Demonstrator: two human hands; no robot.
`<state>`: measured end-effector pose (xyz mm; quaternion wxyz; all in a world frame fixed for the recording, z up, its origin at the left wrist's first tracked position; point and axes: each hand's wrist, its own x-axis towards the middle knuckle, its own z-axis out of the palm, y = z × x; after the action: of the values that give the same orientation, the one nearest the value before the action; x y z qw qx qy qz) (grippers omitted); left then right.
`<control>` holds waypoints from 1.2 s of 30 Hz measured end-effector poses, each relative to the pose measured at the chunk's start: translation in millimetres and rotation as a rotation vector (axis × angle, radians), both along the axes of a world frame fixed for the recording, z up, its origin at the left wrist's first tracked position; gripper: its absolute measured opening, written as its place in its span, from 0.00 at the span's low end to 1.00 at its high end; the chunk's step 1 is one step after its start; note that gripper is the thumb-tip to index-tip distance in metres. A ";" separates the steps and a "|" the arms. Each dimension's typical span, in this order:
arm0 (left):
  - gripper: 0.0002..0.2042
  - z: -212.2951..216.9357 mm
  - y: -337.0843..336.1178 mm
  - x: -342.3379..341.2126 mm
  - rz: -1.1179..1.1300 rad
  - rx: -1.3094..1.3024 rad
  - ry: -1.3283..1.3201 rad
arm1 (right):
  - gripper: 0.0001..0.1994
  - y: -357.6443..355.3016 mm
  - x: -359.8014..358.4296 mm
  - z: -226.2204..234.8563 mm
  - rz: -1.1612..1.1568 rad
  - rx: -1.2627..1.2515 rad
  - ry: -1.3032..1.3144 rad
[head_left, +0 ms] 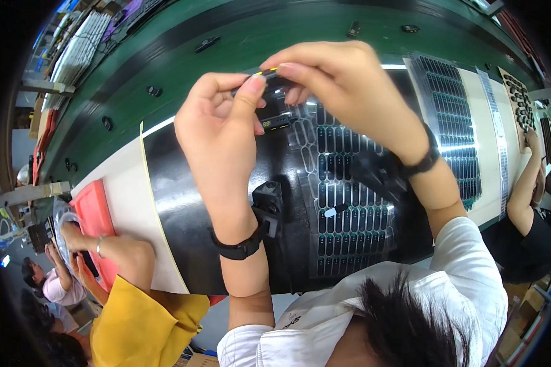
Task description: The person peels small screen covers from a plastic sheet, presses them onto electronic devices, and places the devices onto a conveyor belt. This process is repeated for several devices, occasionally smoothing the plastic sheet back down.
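My left hand (pixel 223 128) and my right hand (pixel 330 73) meet above the far part of a black mat (pixel 190 177). Between them, thumbs and fingertips pinch a small dark strip-shaped piece with yellow marks (pixel 267 73); the fingers cover most of it, so its exact kind is unclear. Just below the fingers is a small black oblong device with a lit display (pixel 274 124). A clear film sheet of dark oblong pieces (pixel 343 189) spreads on the mat beneath my right forearm. On that sheet lies a small black-and-white piece (pixel 335 211).
Beyond the mat runs a green conveyor belt (pixel 263 37) carrying several scattered black devices (pixel 207 44). Another sheet of oblong pieces (pixel 450 116) lies to the right. A red tray (pixel 98 214) stands at left by a co-worker in yellow (pixel 134 318); another co-worker's arm (pixel 523 177) reaches in at right.
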<state>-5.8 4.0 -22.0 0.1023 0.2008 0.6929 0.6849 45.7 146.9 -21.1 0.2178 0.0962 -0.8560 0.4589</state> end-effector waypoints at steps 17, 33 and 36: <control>0.08 -47.4 80.2 6.6 -0.524 -0.658 0.835 | 0.20 120.7 -0.6 -42.9 -0.205 0.519 -0.527; 0.03 -21.2 75.8 1.9 -0.824 -0.563 0.675 | 0.25 94.6 6.5 -74.3 -0.151 0.599 -0.651; 0.05 1.5 42.5 6.8 -0.610 -0.382 0.729 | 0.22 112.7 -21.8 -61.9 0.008 0.501 -0.543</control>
<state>1.0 46.5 -20.5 0.0842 0.5975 0.7061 0.3706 23.8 259.6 -83.0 -0.0493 0.0244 -0.9680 0.2448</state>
